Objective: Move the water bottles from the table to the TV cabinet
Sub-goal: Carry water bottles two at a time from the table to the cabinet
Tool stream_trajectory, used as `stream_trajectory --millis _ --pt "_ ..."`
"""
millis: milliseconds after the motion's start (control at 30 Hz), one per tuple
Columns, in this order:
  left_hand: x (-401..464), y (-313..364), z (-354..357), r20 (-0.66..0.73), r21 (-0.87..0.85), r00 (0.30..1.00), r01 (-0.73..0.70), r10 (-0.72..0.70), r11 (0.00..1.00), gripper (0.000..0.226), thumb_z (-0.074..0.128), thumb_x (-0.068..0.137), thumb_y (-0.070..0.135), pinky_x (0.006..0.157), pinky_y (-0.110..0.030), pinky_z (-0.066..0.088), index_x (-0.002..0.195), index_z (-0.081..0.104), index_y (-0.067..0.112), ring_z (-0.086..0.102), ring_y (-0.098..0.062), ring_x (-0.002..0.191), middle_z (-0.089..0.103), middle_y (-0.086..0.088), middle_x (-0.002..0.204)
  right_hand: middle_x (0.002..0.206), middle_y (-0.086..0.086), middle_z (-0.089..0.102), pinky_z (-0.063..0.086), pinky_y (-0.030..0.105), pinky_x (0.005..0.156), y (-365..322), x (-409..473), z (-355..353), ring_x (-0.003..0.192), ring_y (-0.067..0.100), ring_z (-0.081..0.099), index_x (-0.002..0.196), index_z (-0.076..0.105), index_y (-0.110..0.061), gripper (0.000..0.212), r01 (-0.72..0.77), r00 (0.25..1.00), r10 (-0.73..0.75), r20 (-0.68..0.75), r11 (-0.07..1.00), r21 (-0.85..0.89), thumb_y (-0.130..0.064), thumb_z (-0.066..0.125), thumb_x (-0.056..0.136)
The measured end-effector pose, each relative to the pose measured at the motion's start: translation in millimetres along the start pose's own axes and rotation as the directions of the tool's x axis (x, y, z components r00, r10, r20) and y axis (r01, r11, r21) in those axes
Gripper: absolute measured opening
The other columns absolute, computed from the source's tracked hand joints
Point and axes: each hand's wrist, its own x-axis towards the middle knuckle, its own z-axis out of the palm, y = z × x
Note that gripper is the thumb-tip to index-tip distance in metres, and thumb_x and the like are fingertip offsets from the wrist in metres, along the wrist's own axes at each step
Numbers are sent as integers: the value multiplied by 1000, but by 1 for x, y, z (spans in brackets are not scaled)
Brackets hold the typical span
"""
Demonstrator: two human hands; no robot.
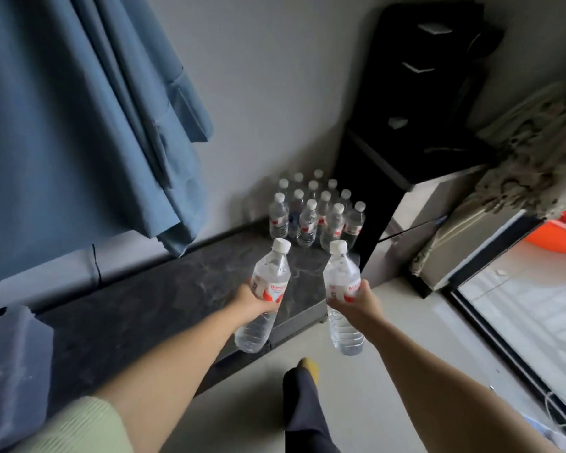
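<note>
Head view: both arms stretched forward. Left hand [254,300] wrapped around left bottle [264,297] at the label, bottle tilted, cap up and leaning right. Right hand [356,299] gripping right bottle [342,297] at the label too, close to upright, base hanging below the fist. Both bottles in the air over the near end of the cabinet [164,289], not touching it or each other.

Cabinet: low, dark marble-look top, running along the wall. Bottle cluster [317,212] stands upright at its far end, white caps, packed in rows. Blue curtain [79,125] hangs at left, black unit [415,109] behind the cluster, orange basin [562,233] at right edge. Pale floor [356,403] below, one leg and a yellow sock visible.
</note>
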Motion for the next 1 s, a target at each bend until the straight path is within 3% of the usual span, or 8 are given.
stream_trajectory --millis 200,367,533,600,767,1000 --pt "114 50 16 -11 -53 994 112 -113 992 63 84 70 27 92 -31 45 122 56 7 60 -25 110 63 -10 121 94 3 65 49 35 76 -25 128 0 88 27 63 107 49 -16 57 -61 998 61 8 998 -3 -38 82 67" --pt "182 78 35 -65 -85 983 166 -171 982 71 82 72 23 103 -43 43 132 47 11 57 -29 116 60 -11 126 102 4 65 52 43 86 -35 207 9 94 27 63 112 47 -17 62 -137 990 135 37 988 68 -37 83 66" --pt "247 78 65 -104 -128 956 259 -273 957 63 82 72 30 95 -38 47 124 54 8 60 -29 109 63 -14 120 113 5 66 49 48 95 -24 261 46 106 29 62 121 51 -19 64 -231 973 229 31 963 142 -33 82 68" --pt "271 73 75 -129 -117 960 233 -248 965 59 84 69 31 89 -36 51 119 58 12 64 -28 102 67 -11 114 116 5 66 49 44 96 -18 278 61 108 30 62 125 50 -21 65 -272 961 275 4 948 164 -38 80 70" --pt "333 58 98 -161 -142 967 176 -198 974 64 85 69 29 90 -36 51 125 55 18 63 -27 106 67 -7 116 118 4 63 41 29 79 -2 320 102 104 28 60 127 44 -23 66 -352 914 391 -106 896 271 -39 78 74" --pt "384 55 126 -294 -288 935 110 -197 951 69 85 70 25 82 -21 40 129 51 15 62 -25 110 66 -9 121 95 -11 57 38 21 63 7 351 150 82 14 55 119 40 -36 58 -376 853 494 -169 806 456 -39 77 74"
